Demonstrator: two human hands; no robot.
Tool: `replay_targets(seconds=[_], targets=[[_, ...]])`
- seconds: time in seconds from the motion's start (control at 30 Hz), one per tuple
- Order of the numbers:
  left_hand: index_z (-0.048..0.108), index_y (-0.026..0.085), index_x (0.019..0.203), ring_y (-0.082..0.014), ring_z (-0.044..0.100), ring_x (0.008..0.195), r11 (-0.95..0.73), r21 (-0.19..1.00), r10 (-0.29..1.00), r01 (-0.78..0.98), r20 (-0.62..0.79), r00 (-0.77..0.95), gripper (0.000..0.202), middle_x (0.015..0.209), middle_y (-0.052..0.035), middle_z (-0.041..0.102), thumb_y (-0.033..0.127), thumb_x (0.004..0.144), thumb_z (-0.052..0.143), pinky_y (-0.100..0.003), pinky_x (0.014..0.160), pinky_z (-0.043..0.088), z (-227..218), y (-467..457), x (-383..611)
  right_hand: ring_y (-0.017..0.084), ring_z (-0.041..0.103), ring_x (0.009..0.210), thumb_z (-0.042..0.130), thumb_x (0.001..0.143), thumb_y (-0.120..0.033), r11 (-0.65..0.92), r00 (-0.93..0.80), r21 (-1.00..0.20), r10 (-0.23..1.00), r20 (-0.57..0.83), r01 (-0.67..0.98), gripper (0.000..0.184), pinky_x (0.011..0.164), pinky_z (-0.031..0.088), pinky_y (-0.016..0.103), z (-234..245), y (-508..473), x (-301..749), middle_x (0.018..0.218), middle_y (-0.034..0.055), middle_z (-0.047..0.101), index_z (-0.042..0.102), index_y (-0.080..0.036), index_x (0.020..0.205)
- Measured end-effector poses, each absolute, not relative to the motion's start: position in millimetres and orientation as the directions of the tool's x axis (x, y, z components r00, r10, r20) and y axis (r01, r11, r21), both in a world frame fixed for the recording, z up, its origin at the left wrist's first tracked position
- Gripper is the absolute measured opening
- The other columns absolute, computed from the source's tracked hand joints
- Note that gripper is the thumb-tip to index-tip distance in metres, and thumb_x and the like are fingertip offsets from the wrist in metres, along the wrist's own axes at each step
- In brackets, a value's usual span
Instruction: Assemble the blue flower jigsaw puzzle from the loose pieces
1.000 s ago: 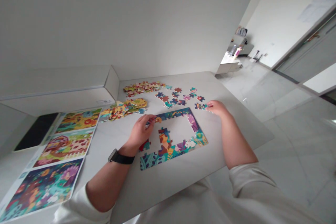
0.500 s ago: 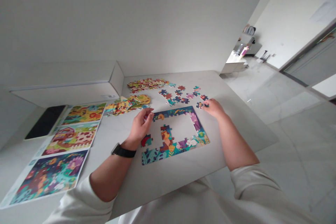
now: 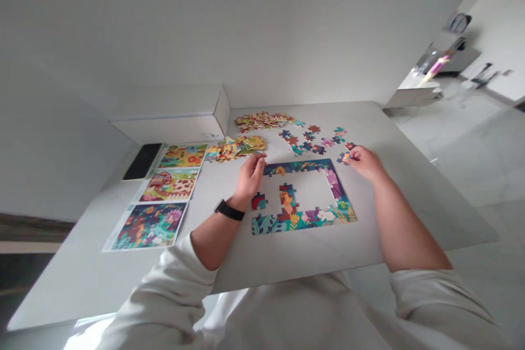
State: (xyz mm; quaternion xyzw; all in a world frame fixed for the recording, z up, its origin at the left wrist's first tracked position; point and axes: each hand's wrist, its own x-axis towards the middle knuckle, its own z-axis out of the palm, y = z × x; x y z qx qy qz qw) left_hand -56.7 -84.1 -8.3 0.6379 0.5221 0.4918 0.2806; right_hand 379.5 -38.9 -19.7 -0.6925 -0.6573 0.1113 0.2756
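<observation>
My left hand [image 3: 250, 178] rests at the upper left corner of the puzzle frame [image 3: 303, 213], fingers loosely curled together, thumb toward the frame's top edge. I cannot tell whether that grip pinches anything. A black watch [image 3: 228, 210] sits on that wrist.

My right hand [image 3: 365, 163] lies just beyond the frame's upper right corner. Its fingertips pinch a small puzzle piece [image 3: 343, 158], held low at the table [image 3: 394, 191] surface.

Puzzle frame: the border is assembled on all four sides, interior mostly bare. One cluster with orange rises from the bottom edge into the interior. A single red and teal piece [image 3: 258, 202] lies just inside the left edge; whether it is joined I cannot tell.

Loose pieces [image 3: 309, 139], blue, red and pink, are scattered just beyond the frame's far edge. Two heaps of yellowish pieces: one [image 3: 235, 149] near my left hand, one [image 3: 264, 119] further back.

To the left, a sheet with three reference pictures [image 3: 166, 188] lies flat. Beyond it, a dark phone [image 3: 143, 161] and a white box [image 3: 172, 115] against the wall.
</observation>
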Motion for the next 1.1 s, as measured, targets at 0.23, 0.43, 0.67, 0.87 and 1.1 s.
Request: replay_targets(seconds=[0.23,0.43,0.67,0.87,1.1], targets=[[0.071,0.021,0.112,-0.0188,0.067,0.081,-0.288,0.902,0.941,0.321,0.328,-0.078,0.037,0.090,-0.0044,0.073,0.056,0.107,0.059,-0.031,0.075,0.052,-15.5,-78.0,-56.1,0.023,0.073,0.079,0.083,0.084,-0.061,0.082,0.178,-0.764,0.952,0.251,0.641,0.041,0.072,0.059,0.034,-6.9,-38.0,360.9,0.087,0.0049,0.076,0.062,-0.027,0.092],[0.070,0.020,0.110,-0.0186,0.065,0.083,-0.282,0.921,0.933,0.269,0.329,-0.147,0.039,0.093,-0.0056,0.073,0.058,0.106,0.062,-0.029,0.073,0.052,-18.7,-73.6,-56.6,0.020,0.071,0.079,0.086,0.078,-0.070,0.224,0.030,-0.921,0.969,0.246,0.317,0.055,0.068,0.057,0.031,16.1,-45.3,306.0,0.089,0.0011,0.073,0.058,-0.026,0.097],[0.071,0.019,0.105,-0.0174,0.066,0.080,-0.297,0.920,0.932,0.258,0.338,-0.131,0.039,0.091,-0.0057,0.074,0.058,0.102,0.067,-0.029,0.073,0.052,-18.4,-70.8,-59.0,0.019,0.069,0.080,0.085,0.082,-0.062,0.276,-0.254,-0.924,0.944,0.209,0.263,0.045,0.071,0.055,0.032,42.6,-48.2,226.1,0.091,0.0009,0.073,0.062,-0.026,0.098],[0.069,0.019,0.101,-0.0175,0.069,0.078,-0.311,0.932,0.938,0.187,0.332,-0.098,0.043,0.087,-0.0048,0.075,0.062,0.097,0.074,-0.028,0.070,0.052,-22.2,-67.5,-57.8,0.020,0.069,0.078,0.082,0.084,-0.058,0.270,-0.316,-0.925,0.931,0.181,0.267,0.037,0.073,0.055,0.033,20.9,-50.7,172.5,0.086,0.0008,0.074,0.064,-0.026,0.093],[0.076,0.021,0.107,-0.0174,0.069,0.080,-0.318,0.897,0.944,0.306,0.329,0.015,0.035,0.091,-0.0046,0.077,0.053,0.095,0.077,-0.029,0.073,0.055,-18.4,-73.8,-55.7,0.020,0.065,0.078,0.078,0.084,-0.053,0.292,-0.206,-0.928,0.947,0.247,0.230,0.032,0.077,0.052,0.035,-14.7,-56.6,165.1,0.085,0.0009,0.071,0.067,-0.026,0.095]])
